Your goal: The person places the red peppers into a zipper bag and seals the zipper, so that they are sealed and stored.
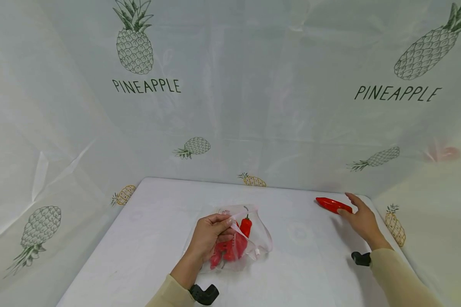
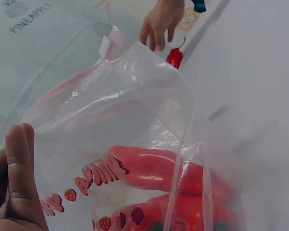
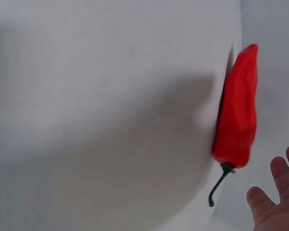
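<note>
My left hand (image 1: pixel 209 236) pinches the edge of a clear zip bag (image 1: pixel 264 241) between thumb and fingers. Inside the bag lie several red peppers (image 1: pixel 246 227), one with its green stem pointing up toward the mouth. The left wrist view shows the bag's pink zip strip with a white slider (image 2: pixel 104 47) and strawberry prints. Another red pepper (image 1: pixel 328 203) lies at the back right of the table. Beside its stem end is my right hand (image 1: pixel 363 221), thumb overlapping the pepper in the head view. From the right wrist, the fingers (image 3: pixel 282 175) look spread, holding nothing.
A white table (image 1: pixel 146 230) carries everything. Pale sheeting (image 1: pixel 246 106) printed with pineapples encloses its back and sides, close behind the loose pepper. Black wrist mounts (image 1: pixel 204 294) sit at both cuffs. A blurred red shape (image 1: pixel 442 152) shows on the right sheeting.
</note>
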Demonstrator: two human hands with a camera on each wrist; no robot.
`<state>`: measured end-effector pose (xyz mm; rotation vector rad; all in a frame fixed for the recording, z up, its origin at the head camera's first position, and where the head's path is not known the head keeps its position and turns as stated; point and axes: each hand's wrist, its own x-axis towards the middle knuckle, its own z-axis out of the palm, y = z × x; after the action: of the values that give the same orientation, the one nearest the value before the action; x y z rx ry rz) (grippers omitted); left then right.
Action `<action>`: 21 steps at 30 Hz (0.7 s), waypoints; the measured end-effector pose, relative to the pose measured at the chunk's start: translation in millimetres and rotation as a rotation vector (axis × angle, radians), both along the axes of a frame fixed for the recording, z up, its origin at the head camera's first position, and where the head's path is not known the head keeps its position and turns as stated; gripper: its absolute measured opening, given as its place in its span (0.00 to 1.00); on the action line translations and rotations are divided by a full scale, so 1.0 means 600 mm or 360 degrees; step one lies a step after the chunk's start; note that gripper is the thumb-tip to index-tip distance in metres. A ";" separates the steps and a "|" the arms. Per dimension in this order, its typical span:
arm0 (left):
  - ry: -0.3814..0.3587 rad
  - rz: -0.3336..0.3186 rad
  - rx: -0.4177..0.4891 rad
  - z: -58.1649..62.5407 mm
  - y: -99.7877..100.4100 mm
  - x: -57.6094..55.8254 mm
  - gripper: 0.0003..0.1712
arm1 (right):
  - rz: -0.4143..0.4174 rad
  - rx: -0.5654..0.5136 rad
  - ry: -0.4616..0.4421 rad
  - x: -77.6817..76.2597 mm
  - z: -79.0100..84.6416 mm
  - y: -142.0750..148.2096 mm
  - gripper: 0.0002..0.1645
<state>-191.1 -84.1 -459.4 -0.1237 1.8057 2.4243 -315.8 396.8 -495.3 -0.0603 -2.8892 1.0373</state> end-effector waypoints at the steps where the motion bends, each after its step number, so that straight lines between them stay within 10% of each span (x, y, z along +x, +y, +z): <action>1: -0.0002 -0.0003 -0.0001 0.000 -0.001 0.000 0.19 | -0.0005 -0.0006 -0.0035 0.000 -0.003 0.002 0.48; 21: -0.0002 -0.0024 -0.0013 -0.003 -0.004 0.001 0.21 | -0.0093 -0.0047 -0.0162 -0.013 -0.036 -0.020 0.49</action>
<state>-190.2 -86.3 -461.3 -0.1117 1.8094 2.4068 -323.8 384.9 -516.9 -0.2037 -2.9421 1.0980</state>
